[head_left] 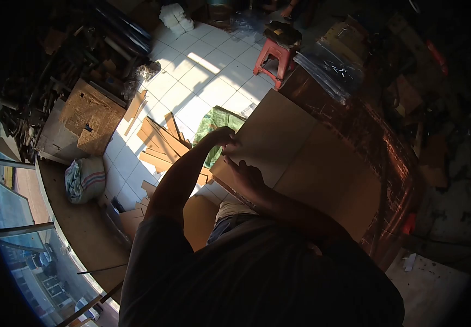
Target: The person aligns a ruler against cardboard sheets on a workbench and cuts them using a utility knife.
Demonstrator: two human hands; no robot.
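Note:
A large flat cardboard sheet [322, 163] lies on the worktable in front of me, half in shadow, with a line across it. At its left edge is my left hand [223, 137], its fingers bent and closed on the cardboard's edge. Just nearer to my body, my right hand [248, 175] rests over the same edge with the thumb and forefinger apart. No tool can be made out in it; the dim light hides its other fingers. Below both hands, a green woven sack [212, 121] lies on the floor beside the table.
Cardboard offcuts [162, 143] litter the tiled floor [183, 82] to the left. A red plastic stool [274, 61] stands beyond the table [393, 180]. A stuffed sack [86, 180] and a worn wooden box [91, 117] sit at left. Another person's hand [286, 11] shows at the top.

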